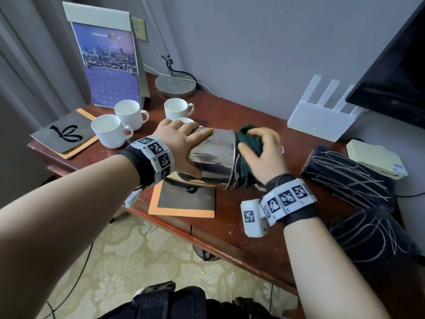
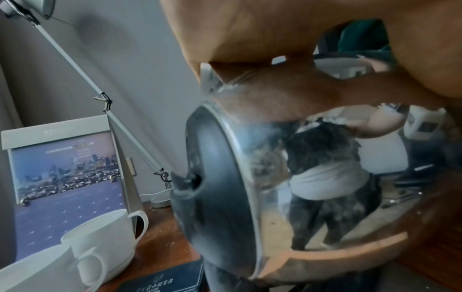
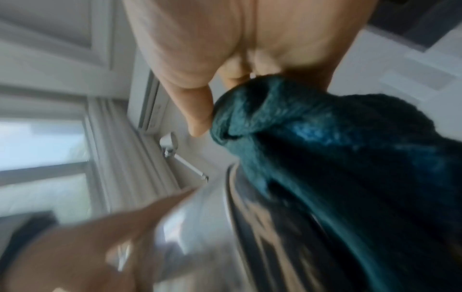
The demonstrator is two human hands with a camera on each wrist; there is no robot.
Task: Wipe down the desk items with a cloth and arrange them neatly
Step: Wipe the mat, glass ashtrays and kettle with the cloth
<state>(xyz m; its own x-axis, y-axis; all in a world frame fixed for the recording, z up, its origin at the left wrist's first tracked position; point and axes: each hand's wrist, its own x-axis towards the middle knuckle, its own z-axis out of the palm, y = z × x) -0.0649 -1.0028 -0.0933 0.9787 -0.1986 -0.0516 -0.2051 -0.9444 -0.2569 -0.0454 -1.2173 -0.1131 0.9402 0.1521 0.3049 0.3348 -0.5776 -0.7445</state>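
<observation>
A shiny steel kettle [image 1: 211, 162] lies tipped on its side above the red-brown desk [image 1: 241, 236]. My left hand [image 1: 181, 143] grips its body, fingers spread over the top and thumb underneath. In the left wrist view the kettle [image 2: 312, 177] shows its black lid end and spout under my left hand [image 2: 275, 39]. My right hand [image 1: 264, 155] holds a bunched dark green cloth [image 1: 249, 139] pressed against the kettle's dark right end. The right wrist view is blurred; it shows the cloth [image 3: 337, 148] under my right hand [image 3: 225, 39].
Three white cups [image 1: 108, 130] [image 1: 128, 113] [image 1: 177, 109] stand behind the kettle. A calendar [image 1: 110, 65] and lamp base [image 1: 176, 85] are at the back. Folders [image 1: 66, 134] [image 1: 184, 199], a white router [image 1: 322, 118], dark scribble-patterned boxes [image 1: 349, 178] and a screen [image 1: 395, 72] surround them.
</observation>
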